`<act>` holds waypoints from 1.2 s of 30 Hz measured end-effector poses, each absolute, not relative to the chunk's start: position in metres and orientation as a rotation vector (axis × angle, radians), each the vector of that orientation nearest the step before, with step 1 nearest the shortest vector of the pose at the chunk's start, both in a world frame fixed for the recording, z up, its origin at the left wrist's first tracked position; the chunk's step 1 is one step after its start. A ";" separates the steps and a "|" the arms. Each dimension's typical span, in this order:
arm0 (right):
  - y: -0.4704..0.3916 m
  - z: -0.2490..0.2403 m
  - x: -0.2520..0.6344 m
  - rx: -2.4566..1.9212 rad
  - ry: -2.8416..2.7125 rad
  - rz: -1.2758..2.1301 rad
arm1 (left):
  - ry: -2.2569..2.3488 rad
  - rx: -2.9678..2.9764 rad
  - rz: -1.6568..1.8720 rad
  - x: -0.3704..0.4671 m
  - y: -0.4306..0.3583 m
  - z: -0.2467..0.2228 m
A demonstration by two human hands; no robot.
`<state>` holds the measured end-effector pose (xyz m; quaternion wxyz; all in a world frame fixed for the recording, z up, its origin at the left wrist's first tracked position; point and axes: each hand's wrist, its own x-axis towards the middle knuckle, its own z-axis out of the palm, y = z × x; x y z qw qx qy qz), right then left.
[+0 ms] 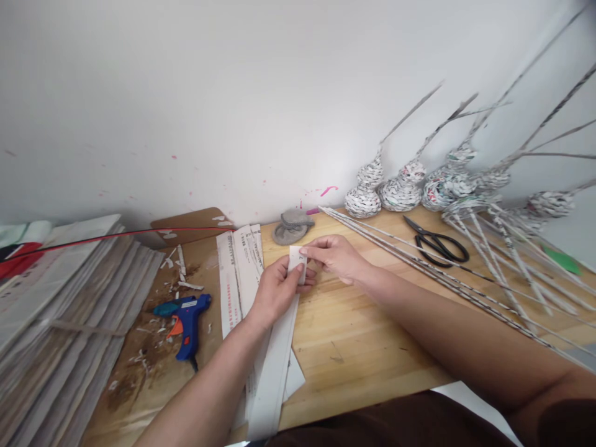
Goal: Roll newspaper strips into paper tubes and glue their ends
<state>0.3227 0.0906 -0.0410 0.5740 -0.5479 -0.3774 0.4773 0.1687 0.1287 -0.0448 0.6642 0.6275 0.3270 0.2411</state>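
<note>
A long white paper strip point(274, 372) runs from the table's front edge up to both hands near the middle. My left hand point(277, 288) pinches it between thumb and fingers, a little below its top end. At that top end my right hand point(338, 257) grips the paper's corner, thumb and forefinger together. Printed paper strips point(230, 279) lie on the table just left of my left hand. Behind the hands, a grey cloth-like bundle point(291, 226) rests by the wall.
A blue glue gun point(189, 323) lies on stained cardboard point(130, 391) at the left, beside stacked newspapers point(56, 335). Black scissors point(435, 242), rolled paper rods point(419, 267) and several woven gourd shapes point(363, 202) occupy the right of the wooden table point(354, 347).
</note>
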 end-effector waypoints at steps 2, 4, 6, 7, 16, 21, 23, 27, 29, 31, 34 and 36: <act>0.091 -0.041 0.323 -1.293 -0.881 1.121 | 0.732 1.419 0.540 0.169 0.128 -0.045; 0.091 -0.040 0.323 -1.304 -0.871 1.122 | 0.720 1.414 0.537 0.169 0.128 -0.045; 0.091 -0.040 0.322 -1.298 -0.848 1.124 | 0.716 1.415 0.535 0.168 0.127 -0.045; 0.090 -0.039 0.322 -1.286 -0.835 1.130 | 0.719 1.421 0.534 0.168 0.127 -0.045; 0.090 -0.040 0.316 -1.201 -0.774 1.137 | 0.746 1.517 0.571 0.167 0.126 -0.047; 0.087 -0.037 0.311 -1.188 -0.781 1.151 | 0.805 1.545 0.624 0.167 0.123 -0.043; 0.085 -0.035 0.307 -1.196 -0.794 1.145 | 0.843 1.544 0.647 0.167 0.122 -0.043; 0.082 -0.033 0.304 -1.224 -0.832 1.079 | 0.867 1.503 0.668 0.168 0.122 -0.044; 0.082 -0.033 0.306 -1.225 -0.876 1.062 | 0.853 1.464 0.650 0.168 0.124 -0.043; 0.083 -0.033 0.311 -1.203 -0.956 1.097 | 0.819 1.433 0.633 0.168 0.125 -0.042; 0.084 -0.034 0.319 -1.138 -1.084 1.196 | 0.782 1.429 0.624 0.168 0.126 -0.039; 0.084 -0.036 0.321 -1.119 -1.106 1.209 | 0.781 1.446 0.617 0.168 0.125 -0.038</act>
